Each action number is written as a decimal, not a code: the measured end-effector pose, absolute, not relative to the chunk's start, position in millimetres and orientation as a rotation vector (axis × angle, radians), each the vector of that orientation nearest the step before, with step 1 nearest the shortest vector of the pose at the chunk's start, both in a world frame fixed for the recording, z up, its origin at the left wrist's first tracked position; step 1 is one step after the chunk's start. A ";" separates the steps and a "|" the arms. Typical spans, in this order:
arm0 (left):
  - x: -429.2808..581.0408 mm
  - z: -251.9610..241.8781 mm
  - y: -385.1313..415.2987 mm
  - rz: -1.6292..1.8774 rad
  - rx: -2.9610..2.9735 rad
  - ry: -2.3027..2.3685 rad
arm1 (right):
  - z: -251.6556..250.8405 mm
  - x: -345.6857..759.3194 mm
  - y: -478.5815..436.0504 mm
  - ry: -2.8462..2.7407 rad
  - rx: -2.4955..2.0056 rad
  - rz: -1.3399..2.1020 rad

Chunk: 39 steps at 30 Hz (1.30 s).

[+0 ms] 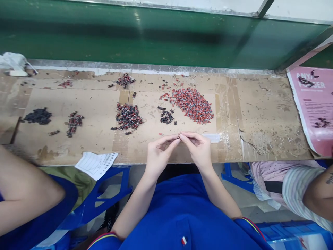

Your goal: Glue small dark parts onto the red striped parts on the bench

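Observation:
My left hand [160, 151] and my right hand [197, 147] meet fingertip to fingertip above the front of the cardboard-covered table. Both are closed in a pinch around a tiny dark part [179, 137], mostly hidden by the fingers. Just beyond them lies a small pile of black pieces [167, 116]. Behind and to the right spreads a big heap of small red pieces with silvery ends [194, 106]. A clear plastic strip or tube [214, 138] rests beside my right hand. One loose red piece [161, 134] lies near my left fingers.
Left of my hands are a pile of red-and-black pieces [128, 116], a smaller cluster [74, 123] and a black heap [39, 116]. A paper slip [96, 164] overhangs the front edge. A green panel [156, 38] bounds the back. People's arms [28, 194] show at both sides.

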<state>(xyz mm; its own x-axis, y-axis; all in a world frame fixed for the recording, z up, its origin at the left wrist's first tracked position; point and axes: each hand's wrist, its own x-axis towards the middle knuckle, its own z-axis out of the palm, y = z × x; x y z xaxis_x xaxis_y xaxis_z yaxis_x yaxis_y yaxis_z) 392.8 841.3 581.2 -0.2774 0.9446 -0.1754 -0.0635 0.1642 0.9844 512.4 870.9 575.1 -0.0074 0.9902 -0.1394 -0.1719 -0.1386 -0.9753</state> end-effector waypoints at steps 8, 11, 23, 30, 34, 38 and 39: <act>395.1 580.8 840.2 1.335 0.932 1.473 | 574.5 514.0 871.1 -0.934 -1.144 1.489; 394.3 582.5 839.8 1.357 0.945 1.467 | 572.7 516.3 871.5 -0.885 -1.121 1.585; 369.4 570.4 843.4 1.208 1.182 1.577 | 576.6 525.9 869.0 -1.396 -1.203 1.177; 304.5 549.3 854.4 1.189 1.713 2.269 | 580.8 595.0 886.5 -2.136 -1.307 0.556; 310.4 548.7 866.6 1.280 1.816 2.303 | 568.4 615.5 890.9 -2.267 -1.335 0.576; 337.3 547.8 886.9 1.114 2.093 1.936 | 564.2 615.3 890.1 -2.225 -1.336 0.624; 342.7 546.9 891.9 1.040 2.168 1.829 | 564.8 614.2 889.5 -2.193 -1.334 0.657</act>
